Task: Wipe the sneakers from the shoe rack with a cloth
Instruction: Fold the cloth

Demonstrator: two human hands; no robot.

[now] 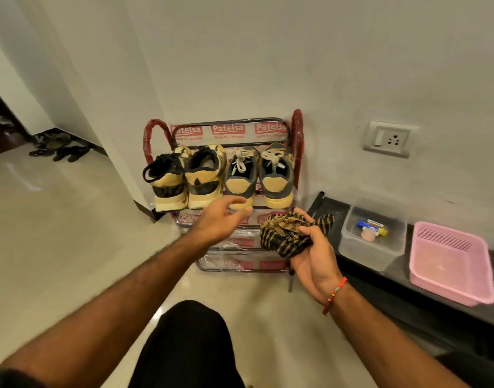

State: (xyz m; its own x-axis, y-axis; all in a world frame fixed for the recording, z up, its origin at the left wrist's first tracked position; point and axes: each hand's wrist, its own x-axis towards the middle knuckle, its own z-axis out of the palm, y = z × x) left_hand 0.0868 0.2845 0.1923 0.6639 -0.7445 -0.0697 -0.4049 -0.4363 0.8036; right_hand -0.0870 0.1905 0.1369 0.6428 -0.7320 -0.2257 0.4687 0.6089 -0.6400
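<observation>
A dark-clothed knee [189, 340] is showing at the bottom edge, over the glossy cream tiled floor [58, 233]. Both bare forearms are reaching forward from there. The right hand [313, 256], wearing a red thread bracelet [334, 295] at the wrist, is turning palm-up and inward, its grip pressing closed around a bunched black-and-tan striped cloth [287, 231] that is spilling out to the left of the fingers. The left hand [220, 219] is stretching further ahead, blurred, palm down, its grip spreading loose and holding nothing, fingertips hanging just in front of the heel of a grey-and-tan sneaker with white laces [241, 177].

That sneaker is sitting heel-out on the top shelf of a red-and-black metal shoe rack wrapped in printed plastic [229, 130], beside its grey-and-tan mate [276, 175] on the right and a tan-and-black pair with black laces [184, 177] on the left. To the right, a low black surface [380, 289] is carrying a clear plastic box [371, 236] and a pink plastic basket [450, 264]. A wall socket [390, 139] is sitting on the white wall behind.
</observation>
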